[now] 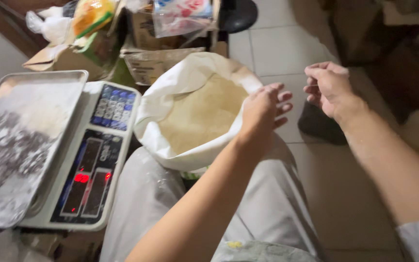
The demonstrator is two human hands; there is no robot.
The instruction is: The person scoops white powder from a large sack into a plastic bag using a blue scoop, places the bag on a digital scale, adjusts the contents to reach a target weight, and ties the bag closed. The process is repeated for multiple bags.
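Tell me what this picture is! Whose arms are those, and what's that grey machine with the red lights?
The camera sits on a person's head and looks down, so the two arms are that person's own. Their left hand rests at the edge of a big white sack, rolled open at the top and full of pale grains that look like rice. Their right hand floats in the air beside it, fingers curled, holding nothing. The grey machine is a weighing scale: it has buttons, red glowing digits, and a metal tray on top, dusty but with nothing being weighed. Behind are cardboard boxes and plastic bags, on a tiled floor. The person's pale trousers show below.
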